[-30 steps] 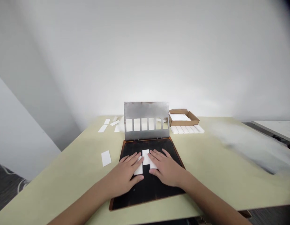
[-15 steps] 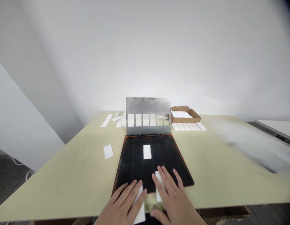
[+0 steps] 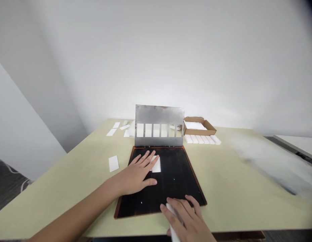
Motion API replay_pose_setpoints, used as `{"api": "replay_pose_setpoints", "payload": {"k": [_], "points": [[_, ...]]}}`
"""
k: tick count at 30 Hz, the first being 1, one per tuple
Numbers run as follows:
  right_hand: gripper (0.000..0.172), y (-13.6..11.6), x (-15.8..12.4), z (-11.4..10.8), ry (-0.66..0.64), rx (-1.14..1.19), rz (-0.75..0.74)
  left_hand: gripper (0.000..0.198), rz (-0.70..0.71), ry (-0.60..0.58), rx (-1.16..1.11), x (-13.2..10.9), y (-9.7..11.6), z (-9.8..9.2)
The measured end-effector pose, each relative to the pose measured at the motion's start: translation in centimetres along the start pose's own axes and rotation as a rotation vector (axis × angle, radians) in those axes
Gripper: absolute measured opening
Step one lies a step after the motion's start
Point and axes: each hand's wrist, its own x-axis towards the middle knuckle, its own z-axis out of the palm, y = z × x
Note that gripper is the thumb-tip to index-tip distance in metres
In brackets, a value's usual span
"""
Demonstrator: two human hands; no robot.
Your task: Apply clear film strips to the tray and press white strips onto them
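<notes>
My left hand [image 3: 140,168] lies with fingers spread over the black board [image 3: 176,181]. Its fingertips overlap a white rectangular card [image 3: 157,164] on that board, and a sliver of white shows between the fingers. At the near edge, my right hand [image 3: 187,218] is closed around a white rectangular piece [image 3: 173,215], fingers on top and thumb mostly hidden underneath. The board has an orange-brown rim. Hinged at its far side, a metal plate [image 3: 159,115] with a row of rectangular windows stands upright.
On the left of the table [image 3: 77,191] lies a single white card [image 3: 113,163], with several more cards [image 3: 111,131] farther back. A cardboard tray [image 3: 210,128] sits behind a row of white pieces [image 3: 202,139]. Blurred translucent plastic [image 3: 269,161] lies on the right.
My left hand has moved forward from the near edge onto the board beside the card. My right hand has drawn back a little with its white piece, which now tilts.
</notes>
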Motion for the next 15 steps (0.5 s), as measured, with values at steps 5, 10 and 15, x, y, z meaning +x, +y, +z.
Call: {"api": "replay_pose_setpoints", "payload": {"k": [5,10,15], "points": [[0.063,2.8,5.9,-2.1,-0.257,0.193,0.138,0.071,-0.242,0.131,0.013,-8.0,1.2,-0.6],[0.047,7.2,14.1,1.8,-0.407,0.289,0.149,0.082,-0.100,0.219,0.104,-12.0,5.3,2.0],[0.050,9.2,15.5,5.3,-0.545,0.296,0.129,0.054,0.406,0.077,-0.082,-12.8,7.9,0.2]]}}
